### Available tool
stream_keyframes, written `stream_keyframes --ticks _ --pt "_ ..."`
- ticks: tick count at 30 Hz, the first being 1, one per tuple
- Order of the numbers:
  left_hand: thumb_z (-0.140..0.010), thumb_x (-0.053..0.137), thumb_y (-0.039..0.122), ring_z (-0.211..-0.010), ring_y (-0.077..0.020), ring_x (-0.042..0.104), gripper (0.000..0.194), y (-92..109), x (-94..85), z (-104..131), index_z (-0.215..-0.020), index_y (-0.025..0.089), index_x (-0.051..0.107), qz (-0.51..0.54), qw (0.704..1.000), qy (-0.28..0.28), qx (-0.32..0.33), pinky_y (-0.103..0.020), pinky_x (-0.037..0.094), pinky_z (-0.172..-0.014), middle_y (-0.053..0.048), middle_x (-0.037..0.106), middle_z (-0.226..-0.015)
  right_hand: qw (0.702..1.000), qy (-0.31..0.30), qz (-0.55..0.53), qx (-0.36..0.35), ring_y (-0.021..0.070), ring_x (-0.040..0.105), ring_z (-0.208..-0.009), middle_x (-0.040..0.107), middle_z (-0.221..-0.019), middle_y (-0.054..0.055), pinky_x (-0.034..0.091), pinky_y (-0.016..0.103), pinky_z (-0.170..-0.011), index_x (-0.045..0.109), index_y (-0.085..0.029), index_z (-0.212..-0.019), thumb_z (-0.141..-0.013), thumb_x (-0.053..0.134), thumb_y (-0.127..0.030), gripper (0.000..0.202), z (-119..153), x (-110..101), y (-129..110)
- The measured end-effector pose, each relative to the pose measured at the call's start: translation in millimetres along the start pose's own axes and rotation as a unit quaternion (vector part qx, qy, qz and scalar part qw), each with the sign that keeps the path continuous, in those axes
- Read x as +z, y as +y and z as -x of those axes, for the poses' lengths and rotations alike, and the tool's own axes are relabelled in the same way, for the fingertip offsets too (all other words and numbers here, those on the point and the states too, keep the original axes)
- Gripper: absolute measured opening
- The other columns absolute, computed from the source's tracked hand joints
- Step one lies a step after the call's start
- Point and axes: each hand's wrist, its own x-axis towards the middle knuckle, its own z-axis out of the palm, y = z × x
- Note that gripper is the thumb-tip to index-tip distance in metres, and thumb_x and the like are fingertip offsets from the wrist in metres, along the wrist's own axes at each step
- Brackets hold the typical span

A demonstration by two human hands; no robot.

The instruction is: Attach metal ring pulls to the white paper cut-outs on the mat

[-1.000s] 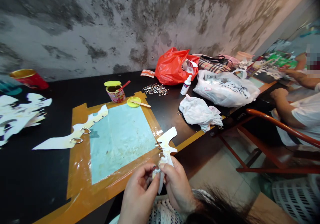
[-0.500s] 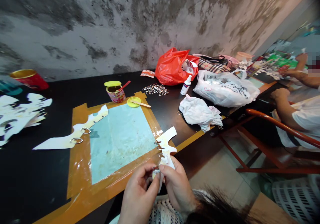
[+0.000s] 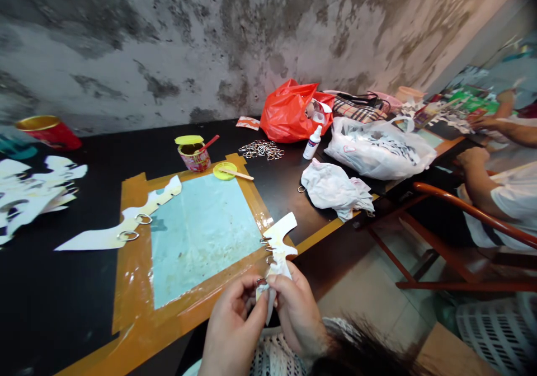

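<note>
My right hand (image 3: 297, 314) is closed, with its thumb pressed on a white cut-out strip (image 3: 279, 233) with curved notches and yellowish smears. Several metal rings (image 3: 265, 240) hang along the strip's left edge. My left hand (image 3: 237, 317) is closed in a pinch at the lower end of this strip, where another metal ring (image 3: 260, 281) shows by the fingertips. Part of the strip is hidden by my fingers. A similar white strip (image 3: 98, 240) with two rings lies left, partly over a light blue sheet (image 3: 205, 230) taped down with brown tape.
Behind the sheet stand an open tub (image 3: 194, 158) and a yellow lid (image 3: 225, 171) with a wooden stick. Loose rings (image 3: 260, 150), a spray bottle (image 3: 312, 142), a crumpled cloth (image 3: 335, 188) and bags (image 3: 289, 113) lie right. White cut-outs (image 3: 37, 197) are stacked left. A co-worker's arm (image 3: 478, 180) is far right.
The strip in my hands has shifted very slightly, and a ring above my right thumb shows more clearly. At far right a co-worker's hand has moved a little. My hands stay in place.
</note>
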Motion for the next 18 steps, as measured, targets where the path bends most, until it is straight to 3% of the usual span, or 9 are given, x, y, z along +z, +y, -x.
stream_keyframes --ticks 18 --pt "-0.063 0.080 0.045 -0.082 -0.0216 0.068 0.038 -6.8 -3.0 -1.6 -0.085 0.017 0.068 0.032 0.999 -0.003 -0.023 -0.032 0.057 -0.077 -0.007 0.072 -0.086 0.998 0.000 -0.056 -0.007 0.0130 0.058 -0.069 0.066 -0.078 0.001 0.046 0.023 -0.067 0.066 -0.017 -0.094 -0.072 0.073 -0.027 0.025 0.6 3.2 4.8"
